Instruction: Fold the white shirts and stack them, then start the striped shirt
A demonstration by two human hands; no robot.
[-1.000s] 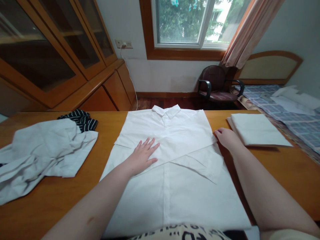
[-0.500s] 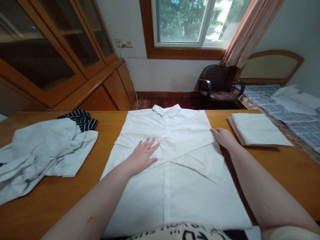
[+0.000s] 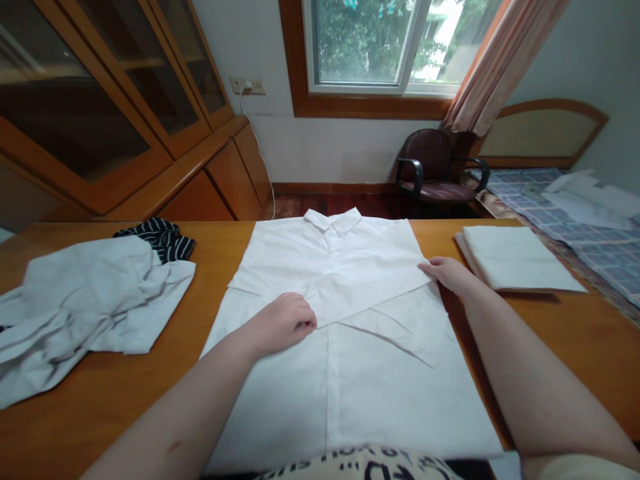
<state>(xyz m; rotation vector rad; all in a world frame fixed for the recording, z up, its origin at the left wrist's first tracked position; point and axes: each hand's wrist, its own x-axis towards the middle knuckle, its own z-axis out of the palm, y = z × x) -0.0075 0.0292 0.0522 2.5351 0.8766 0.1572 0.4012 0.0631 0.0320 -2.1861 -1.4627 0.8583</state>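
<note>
A white collared shirt [image 3: 370,387] lies spread face up in front of me, its collar at the far edge of the table. Both sleeves are folded across its front, one over the other. My left hand [image 3: 285,322] has its fingers curled at the lower edge of the upper sleeve, left of the button line, pinching the cloth there. Over at the right side of the shirt, my right hand [image 3: 445,272] pinches the cuff end of that sleeve between thumb and fingers.
Crumpled white clothing [image 3: 95,293] with a black striped piece [image 3: 163,239] lies on the wooden table [image 3: 185,373] to the left. A folded white cloth stack [image 3: 517,259] sits at the right. Beyond are an armchair [image 3: 433,167] and a bed [image 3: 540,190].
My left hand has gone from lying flat with spread fingers to curled fingers at the sleeve's edge. My right hand stays at the cuff, almost unmoved.
</note>
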